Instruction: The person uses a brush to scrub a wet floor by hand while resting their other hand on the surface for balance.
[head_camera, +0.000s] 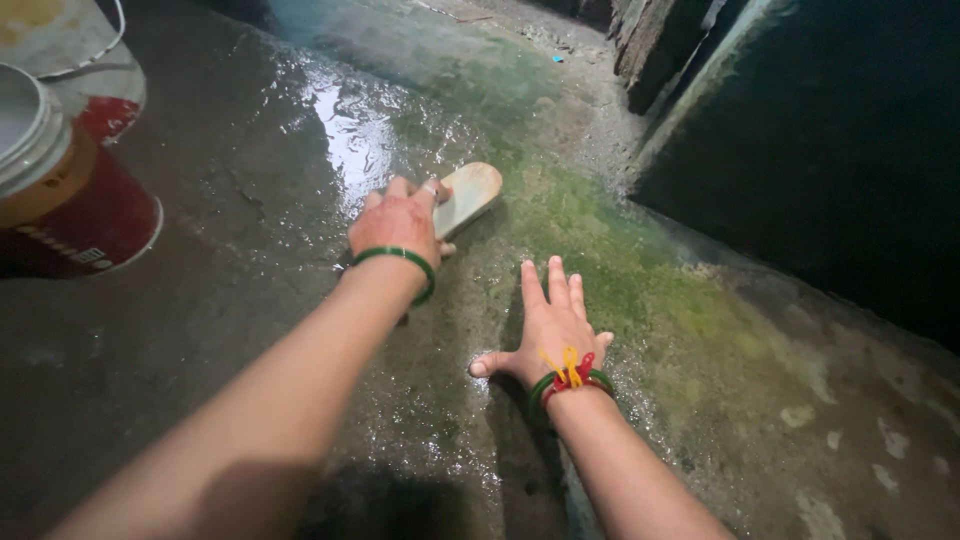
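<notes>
left hand (398, 222) closed over near end of pale oval brush (465, 196), pressed to wet floor (260, 200); far end poking out beyond fingers | right hand (553, 325) near, lower right of grip, flat, fingers spread, holding nothing | green patch (610, 260) right of grip | red bucket (70, 190) well left

Wet, glossy rough concrete floor (300, 130); smooth pale plastic brush (468, 195); glossy bucket (70, 190).
</notes>
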